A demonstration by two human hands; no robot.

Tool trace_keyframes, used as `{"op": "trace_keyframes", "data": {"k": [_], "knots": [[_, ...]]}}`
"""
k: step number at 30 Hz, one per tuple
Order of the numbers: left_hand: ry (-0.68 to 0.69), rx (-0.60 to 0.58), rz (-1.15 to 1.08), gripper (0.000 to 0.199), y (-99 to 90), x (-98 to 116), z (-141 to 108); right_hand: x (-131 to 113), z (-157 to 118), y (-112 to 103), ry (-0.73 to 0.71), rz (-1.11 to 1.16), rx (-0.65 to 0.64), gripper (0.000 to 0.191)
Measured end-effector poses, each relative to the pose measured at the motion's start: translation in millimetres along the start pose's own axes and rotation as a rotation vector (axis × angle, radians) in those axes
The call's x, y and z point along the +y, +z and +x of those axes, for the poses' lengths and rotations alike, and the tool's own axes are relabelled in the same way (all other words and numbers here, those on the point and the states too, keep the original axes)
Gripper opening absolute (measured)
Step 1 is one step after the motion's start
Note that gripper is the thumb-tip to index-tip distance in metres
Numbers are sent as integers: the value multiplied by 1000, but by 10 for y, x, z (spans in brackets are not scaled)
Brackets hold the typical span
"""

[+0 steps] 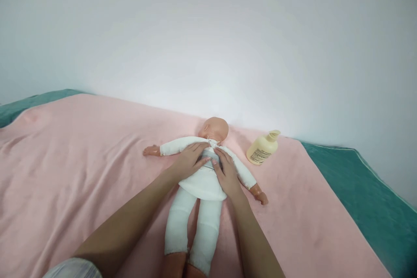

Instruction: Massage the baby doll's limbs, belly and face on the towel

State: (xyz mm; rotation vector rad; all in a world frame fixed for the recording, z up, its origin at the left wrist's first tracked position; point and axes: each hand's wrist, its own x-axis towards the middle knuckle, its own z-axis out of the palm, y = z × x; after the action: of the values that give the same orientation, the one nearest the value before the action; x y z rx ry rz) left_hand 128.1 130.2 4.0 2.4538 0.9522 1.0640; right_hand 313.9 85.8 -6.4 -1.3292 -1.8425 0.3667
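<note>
A baby doll with a white cloth body lies back side up, its arms spread and its head toward the wall. My left hand rests flat on the left of its upper back, fingers spread. On the right side of the same back lies my right hand, its fingers also extended. A grey panel shows between the two hands, partly covered by them. Neither hand grasps anything. The doll's lower legs run out of view at the bottom.
A pale yellow pump bottle stands tilted right of the doll's head. Pink cloth with folds lies under everything, over a green cover seen at both sides. A plain pale wall rises behind.
</note>
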Motion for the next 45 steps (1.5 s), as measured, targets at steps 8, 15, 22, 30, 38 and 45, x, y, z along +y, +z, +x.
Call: {"op": "trace_keyframes", "data": {"k": [8, 15, 22, 30, 38, 45], "knots": [[-3, -23, 8, 37, 12, -26, 6, 30, 19, 0, 4, -20, -33, 44], [25, 10, 11, 42, 27, -20, 8, 35, 4, 29, -1, -31, -16, 50], [16, -21, 12, 42, 32, -35, 12, 43, 11, 27, 12, -27, -53, 51], [3, 8, -34, 39, 29, -29, 2, 31, 7, 17, 29, -9, -59, 53], [-136, 270, 2, 30, -63, -41, -18, 0, -37, 9, 39, 75, 26, 49], [-534, 335, 9, 30, -93, -26, -321, -25, -15, -38, 19, 88, 152, 45]]}}
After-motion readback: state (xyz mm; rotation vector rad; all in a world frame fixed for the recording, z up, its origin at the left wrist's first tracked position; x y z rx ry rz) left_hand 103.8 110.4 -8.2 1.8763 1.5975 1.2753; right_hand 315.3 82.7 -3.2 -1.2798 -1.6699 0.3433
